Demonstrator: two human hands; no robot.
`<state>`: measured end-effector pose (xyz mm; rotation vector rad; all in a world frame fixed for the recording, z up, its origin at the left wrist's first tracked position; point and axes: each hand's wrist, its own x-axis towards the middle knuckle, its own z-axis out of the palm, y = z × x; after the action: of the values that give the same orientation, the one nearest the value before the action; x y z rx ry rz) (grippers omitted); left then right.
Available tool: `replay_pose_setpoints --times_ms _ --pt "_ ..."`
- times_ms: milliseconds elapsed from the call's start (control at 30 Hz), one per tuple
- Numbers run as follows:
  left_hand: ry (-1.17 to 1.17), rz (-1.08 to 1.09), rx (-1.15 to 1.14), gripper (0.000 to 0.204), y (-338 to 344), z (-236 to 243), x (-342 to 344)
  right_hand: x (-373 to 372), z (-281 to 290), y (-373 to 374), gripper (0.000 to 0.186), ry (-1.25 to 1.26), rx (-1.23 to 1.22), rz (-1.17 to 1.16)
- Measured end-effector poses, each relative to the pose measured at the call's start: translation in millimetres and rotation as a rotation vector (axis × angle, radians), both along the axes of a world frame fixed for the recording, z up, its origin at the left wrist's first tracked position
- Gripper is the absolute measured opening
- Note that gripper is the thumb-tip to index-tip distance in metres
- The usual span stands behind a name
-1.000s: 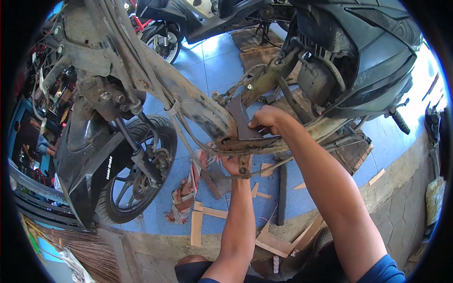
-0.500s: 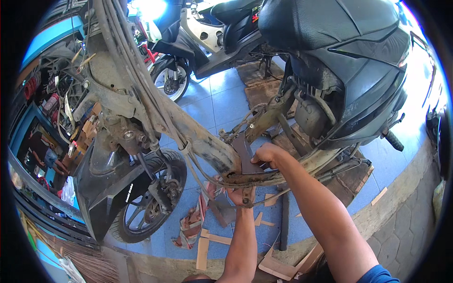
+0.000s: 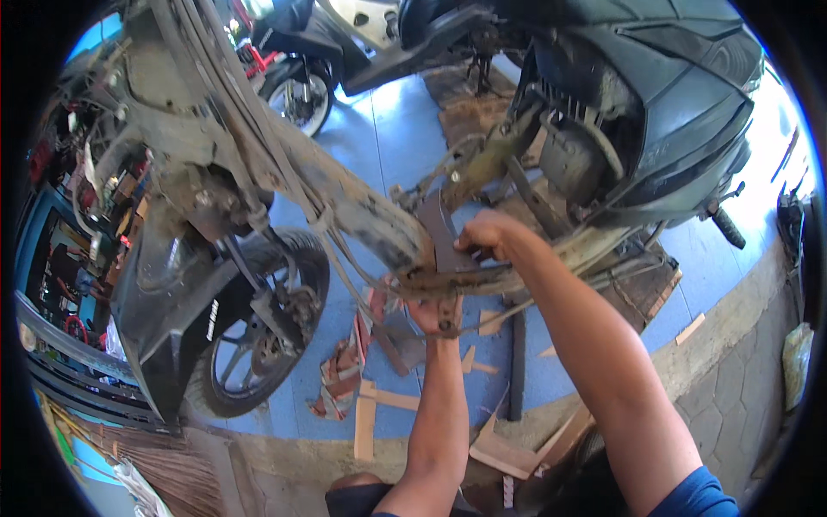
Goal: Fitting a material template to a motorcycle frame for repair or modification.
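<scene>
My right hand [image 3: 488, 234] pinches the edge of a dark brown, slightly curved flat sheet [image 3: 446, 237]. The sheet stands against the bare, rusty lower frame [image 3: 469, 283] of a partly stripped motor scooter. My left hand [image 3: 433, 317] reaches up from below to the underside of that frame, beside a small bracket [image 3: 445, 326]. Its fingers are mostly hidden by the frame and cables. Just left of this hand, a grey-brown flat piece [image 3: 400, 346] lies beside a red and white striped cloth [image 3: 345, 370].
The scooter's front wheel [image 3: 258, 336] stands at left, its black seat and body section at right. Cardboard strips [image 3: 366, 422] and a dark bar [image 3: 517, 362] lie on the blue tiled floor. Wooden boards [image 3: 637, 293] rest below the scooter. Another scooter [image 3: 297, 95] stands behind.
The view has shifted, so the scooter and floor appear higher in the picture. My right hand keeps its pinch on the sheet, and my left hand stays under the frame.
</scene>
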<state>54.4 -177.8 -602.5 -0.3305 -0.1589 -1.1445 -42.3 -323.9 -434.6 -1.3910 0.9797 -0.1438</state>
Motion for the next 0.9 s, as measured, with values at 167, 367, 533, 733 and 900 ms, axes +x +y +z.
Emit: replay_pose_setpoints --times_ms 167,367,533,733,900 --pt "-0.007 -0.006 0.062 0.054 2 11 3 0 15 7 0.014 -0.056 0.094 0.002" --pt "0.027 0.002 0.165 0.053 7 6 5 7 -1 -3 0.015 0.029 0.054 0.045" --pt "0.021 -0.039 0.107 0.049 7 13 -4 0 5 -1 0.012 0.012 0.082 -0.012" --pt "-0.062 -0.022 0.048 0.045 7 16 0 3 7 2 0.015 -0.065 0.125 0.01" --pt "-0.046 -0.018 0.117 0.042 3 15 -7 3 2 -5 0.013 0.058 0.045 0.056"
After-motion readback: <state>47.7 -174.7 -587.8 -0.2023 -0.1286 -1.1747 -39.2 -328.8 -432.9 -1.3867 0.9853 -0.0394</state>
